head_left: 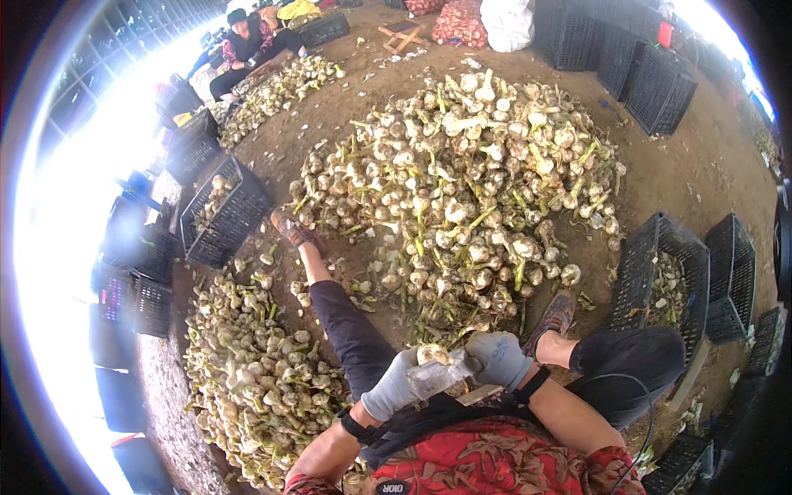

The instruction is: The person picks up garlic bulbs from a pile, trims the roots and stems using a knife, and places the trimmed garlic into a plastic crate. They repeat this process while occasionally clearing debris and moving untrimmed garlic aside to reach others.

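My left hand (391, 388), in a grey glove, is closed on a garlic bulb (432, 354) above my lap. A shiny, pale flat piece (437, 377) lies across the left fingers just below the bulb; its kind cannot be made out. Close by on the right, my right hand (500, 360), also gloved, is closed with its fingers turned toward the bulb. Whatever it grips is hidden. A pale wooden strip (480, 395) shows under the right hand. In front of my knees rises a large heap of garlic (462, 190) with cut stems.
Another garlic pile (256, 379) lies by my left leg. A black crate (227, 214) holding garlic stands beyond it; a crate with trimmings (660, 272) is beside my right knee. A person (247, 45) sits far left by more garlic. Red net sacks (459, 23) stand behind.
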### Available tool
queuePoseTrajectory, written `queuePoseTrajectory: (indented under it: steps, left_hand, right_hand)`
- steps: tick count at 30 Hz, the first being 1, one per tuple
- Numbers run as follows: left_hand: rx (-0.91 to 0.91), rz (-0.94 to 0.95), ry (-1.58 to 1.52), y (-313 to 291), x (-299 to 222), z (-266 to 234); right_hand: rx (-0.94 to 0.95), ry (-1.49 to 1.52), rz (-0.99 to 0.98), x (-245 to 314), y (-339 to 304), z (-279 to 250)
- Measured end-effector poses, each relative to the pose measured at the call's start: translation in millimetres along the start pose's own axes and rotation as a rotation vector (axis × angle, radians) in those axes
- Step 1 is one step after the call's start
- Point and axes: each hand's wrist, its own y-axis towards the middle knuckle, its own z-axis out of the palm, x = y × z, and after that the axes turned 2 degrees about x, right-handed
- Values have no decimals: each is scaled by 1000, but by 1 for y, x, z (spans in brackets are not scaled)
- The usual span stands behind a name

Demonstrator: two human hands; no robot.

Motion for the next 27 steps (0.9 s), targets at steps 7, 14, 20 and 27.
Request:
queuePoseTrajectory:
  steps: [7,14,20,27]
  left_hand:
    - [-65,7,319,-40,-65,7]
    - [30,53,1221,-7,-30,7]
    - [422,0,1467,-2,-25,15]
    - [-157,-649,1525,-118,-30,-130]
  right_hand:
    - [-156,85,745,-63,-9,-10]
    - [16,224,212,29,17,-45]
    - [417,70,285,6,19,-31]
    - [161,-100,764,-47,-29,-83]
